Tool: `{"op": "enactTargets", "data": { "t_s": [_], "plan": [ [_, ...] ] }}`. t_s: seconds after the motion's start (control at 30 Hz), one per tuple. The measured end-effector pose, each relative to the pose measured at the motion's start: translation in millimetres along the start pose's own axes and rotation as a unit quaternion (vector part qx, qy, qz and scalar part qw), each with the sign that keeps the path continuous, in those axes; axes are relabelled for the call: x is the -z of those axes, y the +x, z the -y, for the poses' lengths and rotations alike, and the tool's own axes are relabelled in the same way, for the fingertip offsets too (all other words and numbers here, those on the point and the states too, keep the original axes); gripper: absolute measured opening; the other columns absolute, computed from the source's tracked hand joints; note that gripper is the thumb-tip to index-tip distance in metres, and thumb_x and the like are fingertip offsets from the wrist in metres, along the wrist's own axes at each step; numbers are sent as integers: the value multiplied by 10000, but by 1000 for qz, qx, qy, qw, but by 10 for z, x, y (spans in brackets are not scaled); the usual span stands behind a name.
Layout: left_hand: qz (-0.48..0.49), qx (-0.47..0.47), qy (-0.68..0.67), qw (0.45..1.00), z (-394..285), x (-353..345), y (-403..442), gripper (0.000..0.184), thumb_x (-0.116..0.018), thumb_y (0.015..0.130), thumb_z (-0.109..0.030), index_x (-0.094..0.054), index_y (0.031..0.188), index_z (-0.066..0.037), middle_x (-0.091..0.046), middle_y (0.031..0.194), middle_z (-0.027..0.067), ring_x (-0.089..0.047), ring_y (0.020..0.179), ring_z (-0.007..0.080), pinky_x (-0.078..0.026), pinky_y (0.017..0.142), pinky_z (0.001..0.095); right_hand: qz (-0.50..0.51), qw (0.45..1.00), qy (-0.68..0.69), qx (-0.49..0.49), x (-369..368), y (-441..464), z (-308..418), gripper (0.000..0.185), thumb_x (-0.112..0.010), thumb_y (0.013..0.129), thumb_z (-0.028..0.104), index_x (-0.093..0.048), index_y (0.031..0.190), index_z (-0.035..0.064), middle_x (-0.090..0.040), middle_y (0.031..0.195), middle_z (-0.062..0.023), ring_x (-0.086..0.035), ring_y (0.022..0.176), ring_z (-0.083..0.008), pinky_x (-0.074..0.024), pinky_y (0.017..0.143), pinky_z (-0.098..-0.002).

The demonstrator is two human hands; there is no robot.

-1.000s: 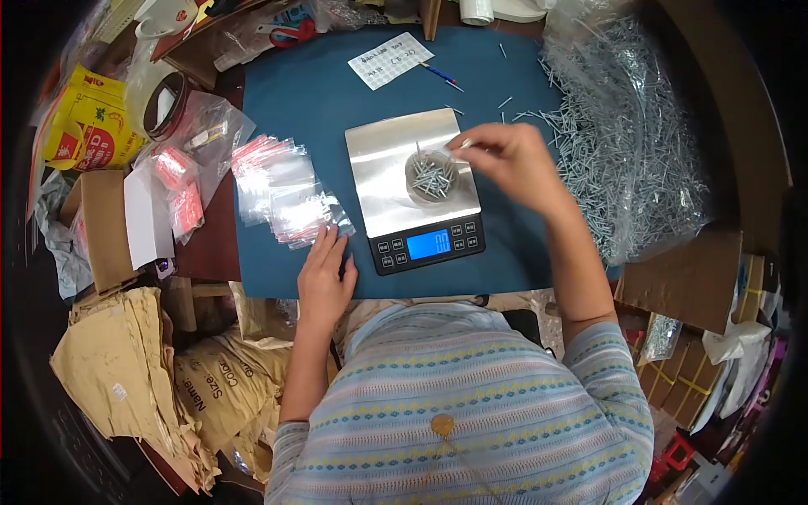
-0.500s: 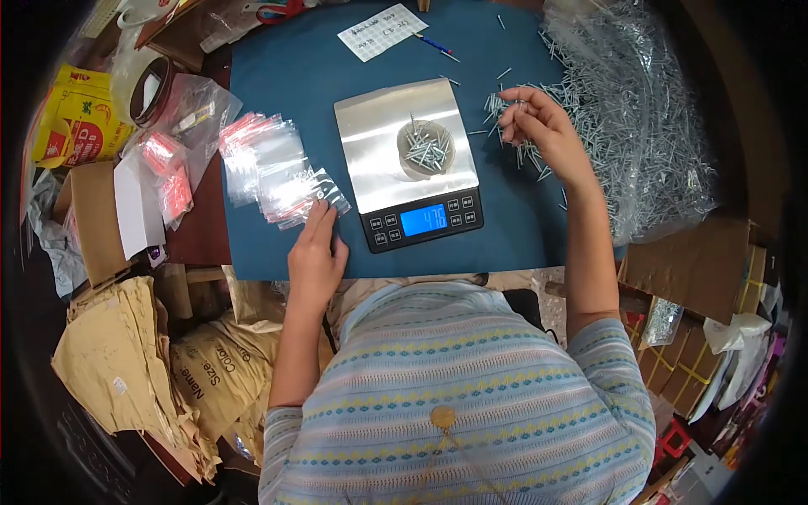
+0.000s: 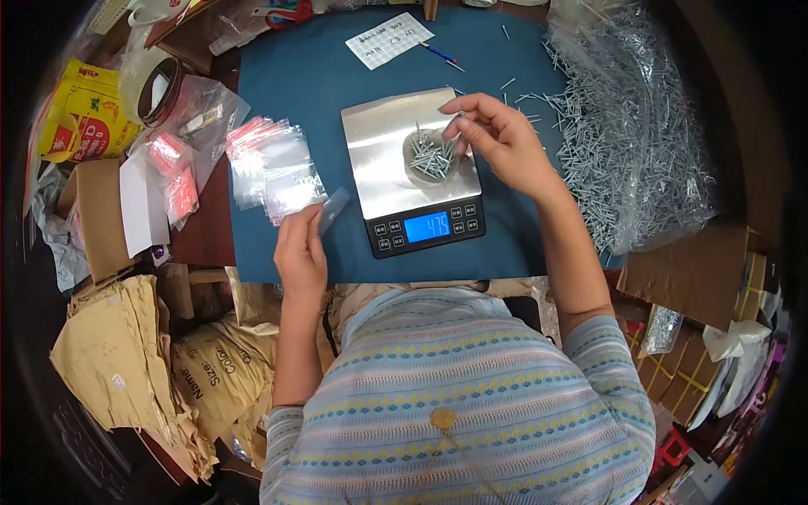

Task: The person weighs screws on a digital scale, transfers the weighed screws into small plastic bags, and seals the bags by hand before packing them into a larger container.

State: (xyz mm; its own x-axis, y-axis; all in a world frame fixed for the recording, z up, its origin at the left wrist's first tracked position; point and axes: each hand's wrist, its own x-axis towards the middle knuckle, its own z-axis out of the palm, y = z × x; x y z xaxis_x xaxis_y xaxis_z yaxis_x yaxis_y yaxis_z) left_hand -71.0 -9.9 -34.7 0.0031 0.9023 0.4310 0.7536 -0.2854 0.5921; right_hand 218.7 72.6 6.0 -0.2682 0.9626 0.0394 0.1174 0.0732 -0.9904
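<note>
A round shallow dish [image 3: 446,175] holding several silver screws [image 3: 430,158] rests on the steel plate of a kitchen scale [image 3: 379,160]. The scale's lit display [image 3: 427,225] seems to read 475. My right hand [image 3: 505,147] hovers at the dish's right rim, thumb and forefinger pinched around what looks like a screw, mostly hidden. To the left of the scale, my left hand [image 3: 300,251] has its fingers closed on the edge of a small clear zip bag [image 3: 334,209]. Just beyond it, a fanned stack of red-edged zip bags [image 3: 282,164] lies on the blue mat.
A large heap of screws [image 3: 623,135] spills from clear plastic at the right. At the back lie a handwritten note [image 3: 389,40] and a blue pen [image 3: 440,54]. On the left are a cardboard box [image 3: 103,220] and a yellow packet [image 3: 88,114].
My right hand has moved left from the screw heap to the dish. My left hand has drawn slightly down and left with the zip bag. The reading went from about 476 to 475.
</note>
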Motion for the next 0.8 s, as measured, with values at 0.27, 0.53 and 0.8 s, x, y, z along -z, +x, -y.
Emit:
{"op": "enactTargets", "data": {
  "t_s": [0.27, 0.53, 0.8],
  "plan": [
    [80, 29, -153, 984, -435, 205, 108, 106, -634, 818, 29, -685, 894, -26, -605, 740, 84, -558, 632, 164, -438, 567, 266, -106, 929, -338, 106, 92, -178, 200, 277, -587, 902, 128, -588, 1163, 37, -609, 1127, -93, -562, 1045, -204, -450, 879, -336],
    [154, -3, -324, 933, -851, 79, 206, 152, -783, 720, -48, -676, 827, -31, -580, 632, 41, -523, 531, 88, -412, 503, 226, 242, 968, 69, -7, -459, -396, 303, 217, -557, 948, 237, -574, 936, 21, -625, 840, -61, -581, 777, -154, -462, 705, -284],
    [108, -108, -348, 925, -820, 19, 249, 173, -765, 707, -62, -595, 737, -76, -542, 637, 13, -542, 651, 202, -444, 657, 289, 167, 982, 63, 63, -359, -428, 207, 179, -623, 909, 202, -593, 877, 29, -580, 759, -22, -530, 722, -100, -430, 648, -254]
  ]
}}
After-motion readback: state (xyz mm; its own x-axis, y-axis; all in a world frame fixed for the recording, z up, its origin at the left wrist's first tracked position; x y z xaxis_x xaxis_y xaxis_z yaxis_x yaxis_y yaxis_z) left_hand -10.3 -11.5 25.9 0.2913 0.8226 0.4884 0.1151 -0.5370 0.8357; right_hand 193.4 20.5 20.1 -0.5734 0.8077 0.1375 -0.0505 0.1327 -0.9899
